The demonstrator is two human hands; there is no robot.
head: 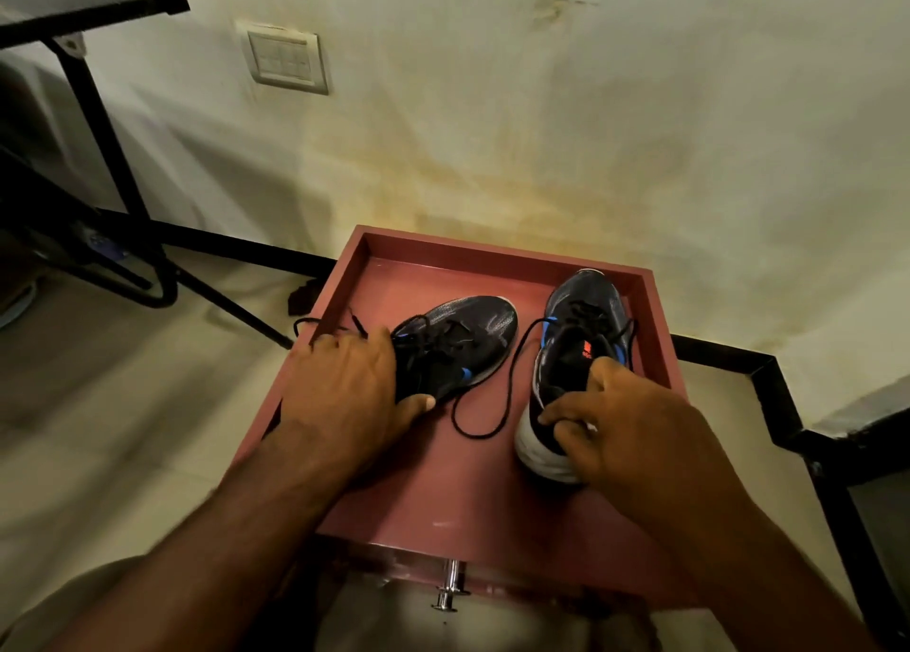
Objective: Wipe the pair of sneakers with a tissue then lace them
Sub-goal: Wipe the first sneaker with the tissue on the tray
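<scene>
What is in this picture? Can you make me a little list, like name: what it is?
place: red tray on a floor by a wall
left sneaker: lying tilted, laces loose
right sneaker: upright, toe to the wall
loose lace: looped between the sneakers
left hand: gripping left sneaker's heel
right hand: gripping right sneaker's heel
tissue: none seen

Your left hand (pixel 344 385) grips the heel of the left sneaker (pixel 458 341), your right hand (pixel 625 425) pinches the right sneaker (pixel 571 351) heel; both stand in the red drawer (pixel 443 494).
</scene>
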